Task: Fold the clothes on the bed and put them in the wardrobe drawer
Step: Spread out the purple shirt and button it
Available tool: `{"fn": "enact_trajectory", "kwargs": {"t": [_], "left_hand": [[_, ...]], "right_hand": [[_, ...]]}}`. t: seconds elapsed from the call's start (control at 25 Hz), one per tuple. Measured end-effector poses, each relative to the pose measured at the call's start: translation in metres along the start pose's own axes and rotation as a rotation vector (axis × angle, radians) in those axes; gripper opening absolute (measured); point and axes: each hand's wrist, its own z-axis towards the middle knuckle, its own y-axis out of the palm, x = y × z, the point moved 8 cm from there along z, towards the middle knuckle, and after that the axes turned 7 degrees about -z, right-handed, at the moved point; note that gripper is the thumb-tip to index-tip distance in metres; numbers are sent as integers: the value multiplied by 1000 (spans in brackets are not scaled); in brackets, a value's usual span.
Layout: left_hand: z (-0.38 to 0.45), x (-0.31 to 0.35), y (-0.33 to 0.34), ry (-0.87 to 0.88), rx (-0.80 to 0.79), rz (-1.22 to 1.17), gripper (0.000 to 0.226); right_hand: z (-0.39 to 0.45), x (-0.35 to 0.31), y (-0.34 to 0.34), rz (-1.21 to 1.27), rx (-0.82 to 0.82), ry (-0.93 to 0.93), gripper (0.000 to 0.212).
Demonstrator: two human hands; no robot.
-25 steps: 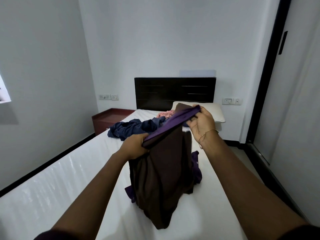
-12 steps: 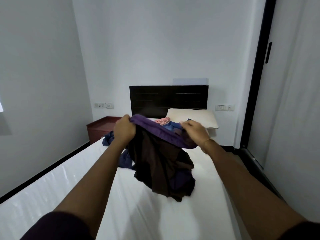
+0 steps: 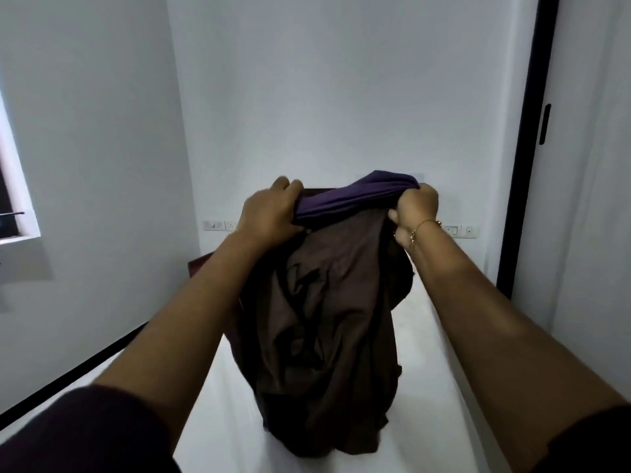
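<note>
A dark brown garment [image 3: 327, 336] with a purple waistband [image 3: 355, 196] hangs in the air in front of me, over the white bed [image 3: 426, 387]. My left hand [image 3: 269, 213] grips the left end of the purple band. My right hand [image 3: 415, 209], with a gold bracelet at the wrist, grips the band's right end. The cloth falls bunched and creased, its lower edge near the sheet. It hides the headboard, the pillow and the other clothes on the bed.
A reddish bedside cabinet [image 3: 199, 266] peeks out left of the garment. Wall switches [image 3: 218, 225] sit on the far wall. A white wardrobe door [image 3: 594, 199] with a dark frame stands at right. A window [image 3: 13, 199] is at left.
Both hands have lifted the garment higher by its purple band, so it now hangs full length and covers the headboard, the pillow and the blue and pink clothes behind it.
</note>
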Motion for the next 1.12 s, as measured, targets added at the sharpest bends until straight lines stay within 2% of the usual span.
{"fn": "enact_trajectory", "kwargs": {"t": [0.08,0.2,0.28,0.36,0.44,0.52,0.56,0.6,0.64,0.68,0.72,0.8,0.84,0.88,0.96,1.0,1.04,1.12], "left_hand": [[-20,-19,21,-44,-41,38,38],[-55,-63,57,-288,-234,73,28],[-73,-89,72,-475,-326,4,26],[-78,-99,70,-603,-280,-105,19],[-72,-98,56,-658,-187,-176,12],[-60,-82,45,-592,-167,-143,12],[-54,-63,44,-510,-186,-108,14],[-48,-38,46,-395,-215,-82,19],[-45,-8,52,-258,-258,-69,30],[-46,21,63,-113,-296,-61,44],[-51,46,72,11,-315,-41,58],[-62,62,83,105,-240,-10,75],[-68,52,87,55,-155,-34,77],[-80,35,90,-41,-49,-102,76],[-113,-5,100,-316,168,-371,65],[-132,-23,111,-471,210,-561,54],[-147,-34,127,-595,171,-756,42],[-165,-29,158,-691,-99,-1085,28]], "right_hand": [[-5,-2,-5,192,37,82,39],[-7,8,-23,273,106,116,38],[-1,28,-37,191,148,132,35],[6,51,-54,-172,171,142,38],[7,69,-57,-741,-34,136,29],[-19,93,-48,-1271,-453,204,19],[-38,102,-39,-1412,-678,204,30],[-60,105,-23,-1401,-881,164,46],[-80,103,-4,-1254,-1027,116,59],[-96,99,15,-1064,-1101,69,64],[-104,99,29,-921,-1115,26,59],[-110,109,40,-843,-1061,-41,22],[-110,118,39,-841,-1014,-39,8],[-109,130,35,-820,-964,-24,6],[-105,144,24,-687,-834,55,14],[-103,146,18,-578,-760,116,18],[-100,146,14,-465,-695,182,22],[-101,142,13,-270,-639,278,27]]}}
